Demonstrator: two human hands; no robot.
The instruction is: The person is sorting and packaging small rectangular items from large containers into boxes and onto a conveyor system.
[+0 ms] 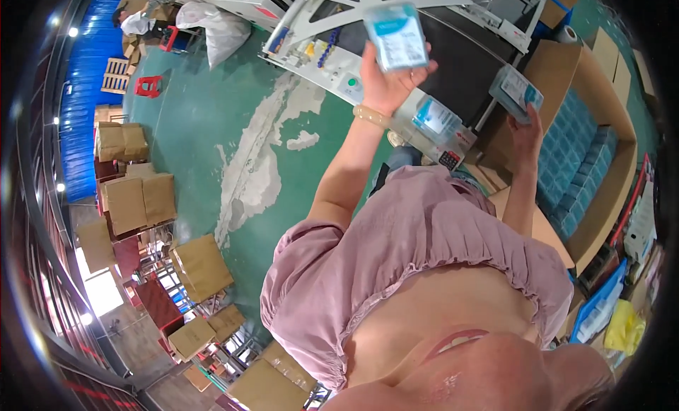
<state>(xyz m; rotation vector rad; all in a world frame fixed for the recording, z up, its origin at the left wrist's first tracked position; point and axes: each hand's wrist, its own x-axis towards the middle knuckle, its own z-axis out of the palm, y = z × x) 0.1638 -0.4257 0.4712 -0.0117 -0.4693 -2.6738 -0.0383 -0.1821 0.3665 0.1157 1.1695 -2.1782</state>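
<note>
Pink-sleeved arms raised; one clear packet held in each hand.
Nearest the camera, a pink blouse (424, 248) is seen, with both forearms running up from it. Left hand (387, 82) is closed round the lower edge of a clear blue-labelled packet (399, 35), long axis upright, lifted above the conveyor (453, 64). Right hand (527, 131) is closed on a second packet (516, 93), tilted, just beside the open cardboard box (608, 192) of stacked blue packets; this hand lies nearer the box. A third packet (433, 115) rests on the conveyor's edge between the hands. Counted: three loose packets, one open box.
</note>
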